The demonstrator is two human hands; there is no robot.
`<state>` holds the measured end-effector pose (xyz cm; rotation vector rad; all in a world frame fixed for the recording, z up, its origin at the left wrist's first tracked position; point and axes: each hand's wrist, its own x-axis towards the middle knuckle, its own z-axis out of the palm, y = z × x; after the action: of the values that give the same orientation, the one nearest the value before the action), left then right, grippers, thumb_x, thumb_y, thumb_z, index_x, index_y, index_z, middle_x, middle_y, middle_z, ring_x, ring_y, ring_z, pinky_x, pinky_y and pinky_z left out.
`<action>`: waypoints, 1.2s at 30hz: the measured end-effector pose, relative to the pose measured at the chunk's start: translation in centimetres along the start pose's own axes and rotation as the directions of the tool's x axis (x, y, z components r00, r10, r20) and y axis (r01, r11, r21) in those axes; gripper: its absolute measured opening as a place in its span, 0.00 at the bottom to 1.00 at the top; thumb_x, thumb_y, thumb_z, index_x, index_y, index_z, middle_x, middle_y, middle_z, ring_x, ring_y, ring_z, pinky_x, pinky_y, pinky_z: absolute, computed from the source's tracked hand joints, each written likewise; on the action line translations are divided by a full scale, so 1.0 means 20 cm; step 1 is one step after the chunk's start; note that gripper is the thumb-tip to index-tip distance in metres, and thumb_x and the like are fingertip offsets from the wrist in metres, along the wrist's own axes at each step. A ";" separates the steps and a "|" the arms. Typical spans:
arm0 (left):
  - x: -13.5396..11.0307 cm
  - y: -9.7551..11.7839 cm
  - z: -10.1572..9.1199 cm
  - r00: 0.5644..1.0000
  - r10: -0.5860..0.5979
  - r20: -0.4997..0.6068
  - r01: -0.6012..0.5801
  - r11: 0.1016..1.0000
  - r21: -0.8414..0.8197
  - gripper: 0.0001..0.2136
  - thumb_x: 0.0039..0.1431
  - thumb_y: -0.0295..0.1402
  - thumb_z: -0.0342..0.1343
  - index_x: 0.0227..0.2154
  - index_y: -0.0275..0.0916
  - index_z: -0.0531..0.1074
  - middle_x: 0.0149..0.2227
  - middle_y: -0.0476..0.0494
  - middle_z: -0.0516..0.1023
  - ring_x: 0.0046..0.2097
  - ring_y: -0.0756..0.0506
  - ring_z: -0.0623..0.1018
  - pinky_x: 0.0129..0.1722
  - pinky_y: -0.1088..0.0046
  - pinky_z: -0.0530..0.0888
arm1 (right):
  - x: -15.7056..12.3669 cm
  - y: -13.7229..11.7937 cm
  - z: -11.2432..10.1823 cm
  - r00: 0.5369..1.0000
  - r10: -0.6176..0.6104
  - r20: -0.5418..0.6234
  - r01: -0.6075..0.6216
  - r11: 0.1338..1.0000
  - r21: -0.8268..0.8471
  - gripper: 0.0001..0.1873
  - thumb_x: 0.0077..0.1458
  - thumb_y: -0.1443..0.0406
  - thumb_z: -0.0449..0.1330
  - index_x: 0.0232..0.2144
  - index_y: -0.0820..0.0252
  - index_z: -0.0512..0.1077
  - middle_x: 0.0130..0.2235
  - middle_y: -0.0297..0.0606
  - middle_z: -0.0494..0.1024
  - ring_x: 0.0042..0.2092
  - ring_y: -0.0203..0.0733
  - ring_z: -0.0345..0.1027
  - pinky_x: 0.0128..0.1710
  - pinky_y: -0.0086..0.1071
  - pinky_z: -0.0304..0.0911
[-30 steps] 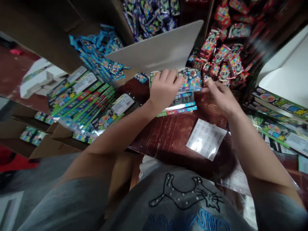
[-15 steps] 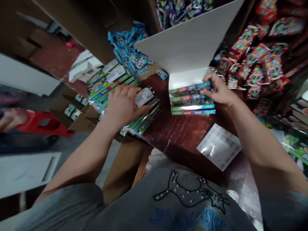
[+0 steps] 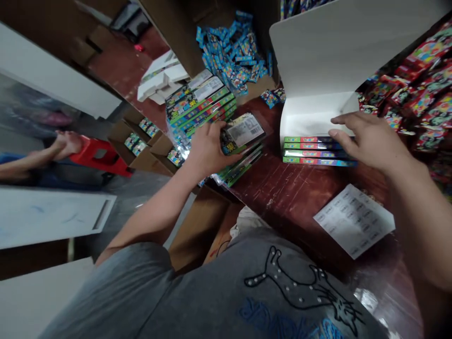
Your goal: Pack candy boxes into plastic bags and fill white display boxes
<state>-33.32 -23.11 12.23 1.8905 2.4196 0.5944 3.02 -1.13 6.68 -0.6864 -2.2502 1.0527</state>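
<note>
My left hand (image 3: 208,148) is closed on a flat colourful packet with a white barcode label (image 3: 243,133), the top one of a fanned stack of wrapped packets (image 3: 203,101) at the table's left edge. My right hand (image 3: 367,139) lies with fingers stretched out on a low stack of flat boxes with green and blue edges (image 3: 316,150). Behind that stack a white card box (image 3: 328,61) stands with its lid raised.
A white label sheet (image 3: 355,220) lies on the dark red table (image 3: 282,188). Blue packets (image 3: 235,52) are heaped at the back, red packets (image 3: 416,89) at the right. Cardboard cartons (image 3: 137,141) sit at the left. Another person's hand (image 3: 63,143) rests by a red stool (image 3: 100,155).
My left hand left the flat boxes, swung left to the fanned packets and closed on the top one. My right hand stayed on the flat boxes. The view shifted left.
</note>
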 end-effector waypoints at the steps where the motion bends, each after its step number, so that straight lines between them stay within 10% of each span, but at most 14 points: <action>1: -0.05 0.08 -0.02 0.999 0.013 -0.035 -0.014 1.000 -0.010 0.49 0.44 0.51 0.80 0.66 0.40 0.67 0.62 0.28 0.74 0.66 0.21 0.71 0.68 0.37 0.66 | -0.07 -0.11 0.06 0.993 0.037 -0.110 -0.046 0.996 -0.076 0.20 0.66 0.44 0.66 0.53 0.42 0.80 0.59 0.43 0.82 0.68 0.67 0.70 0.73 0.67 0.62; 4: -0.23 0.36 -0.02 0.993 0.078 -0.083 -0.085 0.993 -0.082 0.53 0.47 0.46 0.80 0.73 0.42 0.59 0.65 0.28 0.68 0.68 0.23 0.69 0.67 0.40 0.71 | -0.30 -0.38 0.32 0.963 0.187 -0.194 -0.147 0.968 0.201 0.36 0.65 0.43 0.67 0.69 0.42 0.66 0.53 0.42 0.84 0.50 0.55 0.82 0.51 0.56 0.83; 8: -0.43 0.62 0.26 0.973 0.133 0.188 -0.034 0.890 -0.455 0.56 0.53 0.49 0.77 0.78 0.48 0.50 0.69 0.30 0.65 0.70 0.25 0.70 0.65 0.43 0.76 | -0.56 -0.46 0.60 0.853 0.340 -0.396 -0.129 0.872 0.472 0.45 0.67 0.48 0.67 0.76 0.36 0.48 0.48 0.36 0.83 0.44 0.47 0.82 0.43 0.45 0.84; 13: -0.47 0.75 0.72 0.899 0.290 0.327 0.188 0.421 -0.888 0.34 0.73 0.47 0.61 0.75 0.52 0.54 0.67 0.37 0.74 0.64 0.36 0.79 0.61 0.55 0.79 | -0.91 -0.33 0.55 0.731 0.579 -0.362 -0.317 0.757 0.571 0.39 0.61 0.51 0.73 0.70 0.42 0.65 0.44 0.34 0.83 0.44 0.44 0.81 0.44 0.40 0.82; 16: -0.47 0.81 0.85 0.834 0.391 0.389 0.271 0.324 -0.906 0.27 0.69 0.40 0.65 0.66 0.50 0.63 0.55 0.43 0.82 0.50 0.43 0.83 0.46 0.67 0.81 | -1.09 -0.32 0.47 0.676 0.686 -0.268 -0.421 0.659 0.623 0.26 0.59 0.50 0.75 0.57 0.44 0.78 0.43 0.32 0.83 0.39 0.39 0.77 0.37 0.34 0.81; 19: -0.45 0.84 0.89 0.785 0.433 0.443 0.312 0.341 -0.887 0.15 0.68 0.38 0.66 0.52 0.46 0.70 0.43 0.48 0.83 0.40 0.48 0.81 0.36 0.73 0.77 | -1.19 -0.35 0.46 0.623 0.748 -0.228 -0.488 0.600 0.634 0.19 0.62 0.48 0.72 0.50 0.46 0.83 0.44 0.33 0.85 0.36 0.38 0.75 0.36 0.36 0.80; 22: -0.41 0.85 0.89 0.805 0.403 0.435 0.294 0.366 -0.883 0.08 0.72 0.41 0.61 0.44 0.42 0.74 0.51 0.44 0.84 0.44 0.47 0.83 0.42 0.71 0.79 | -1.22 -0.35 0.49 0.622 0.724 -0.298 -0.508 0.663 0.549 0.19 0.66 0.47 0.68 0.53 0.45 0.83 0.49 0.36 0.86 0.43 0.44 0.79 0.43 0.42 0.82; 28: -0.34 0.82 0.90 0.825 0.334 0.455 0.350 0.331 -0.876 0.13 0.66 0.39 0.67 0.50 0.42 0.77 0.48 0.44 0.87 0.48 0.46 0.84 0.48 0.68 0.79 | -1.17 -0.32 0.52 0.662 0.573 -0.483 -0.410 0.816 0.406 0.33 0.65 0.48 0.69 0.69 0.42 0.72 0.56 0.39 0.84 0.48 0.45 0.79 0.52 0.46 0.79; 36: -0.28 0.82 0.82 0.750 0.392 0.533 0.367 0.424 -0.828 0.12 0.66 0.44 0.68 0.40 0.40 0.84 0.42 0.45 0.87 0.43 0.48 0.83 0.45 0.70 0.78 | -1.06 -0.39 0.37 0.682 0.644 -0.346 -0.462 0.746 0.479 0.14 0.61 0.51 0.73 0.36 0.53 0.81 0.38 0.35 0.86 0.40 0.41 0.78 0.45 0.38 0.74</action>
<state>-12.68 -20.43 0.81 1.2338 1.1195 0.8041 11.47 -23.01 3.25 -1.3671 -1.3592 1.3330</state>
